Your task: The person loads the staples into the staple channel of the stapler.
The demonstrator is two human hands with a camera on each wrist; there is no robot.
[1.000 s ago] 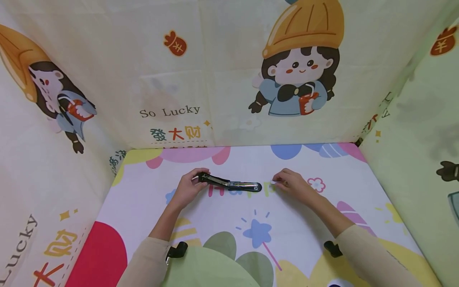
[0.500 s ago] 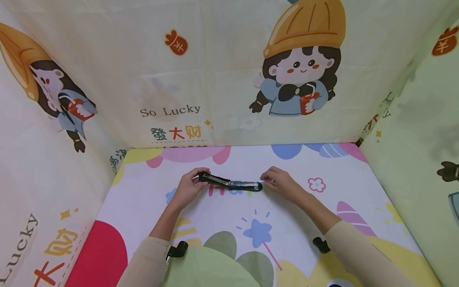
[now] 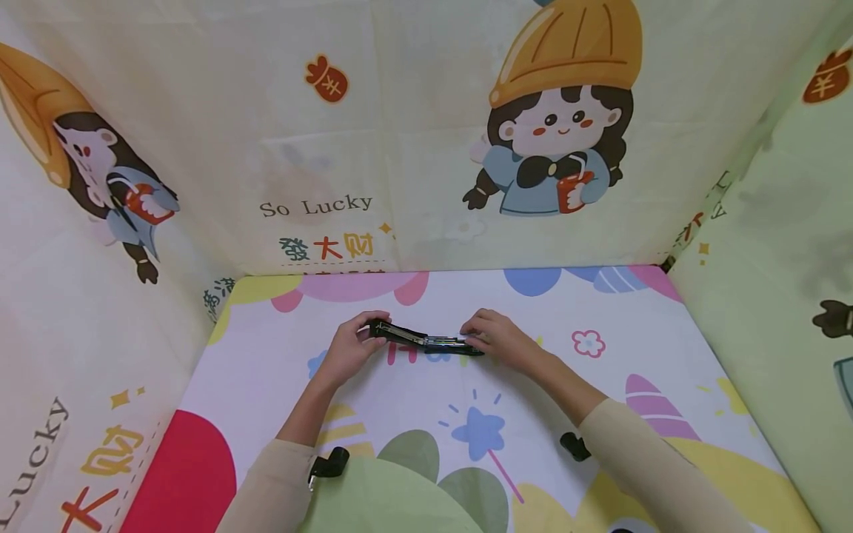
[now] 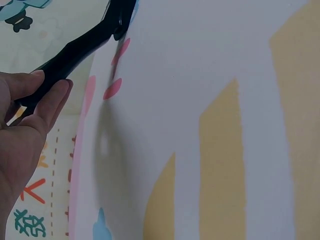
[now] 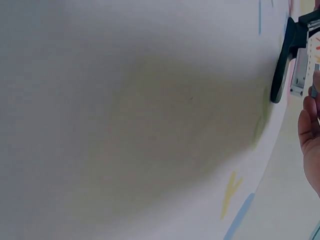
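A black stapler (image 3: pixel 403 335), swung wide open with its metal staple channel bared, spans the space between both hands. My left hand (image 3: pixel 348 354) grips its left end; the left wrist view has the thumb and fingers of that hand (image 4: pixel 27 107) around the black stapler arm (image 4: pixel 75 52). At the other end is my right hand (image 3: pixel 501 342), its fingers over the stapler's tip. The right wrist view shows that hand (image 5: pixel 312 150) pinching a small grey strip of staples (image 5: pixel 314 91) beside the stapler's channel (image 5: pixel 299 75). Part of the strip is cut off by the frame edge.
A printed cloth (image 3: pixel 533 414) covers the table. Patterned fabric walls (image 3: pixel 426 148) close off the back and both sides. Black wrist-camera mounts (image 3: pixel 331 463) sit by the sleeves.
My right hand has moved left from beside the stapler to over its right end, carrying the strip of staples. The left hand and the stapler have stayed in place.
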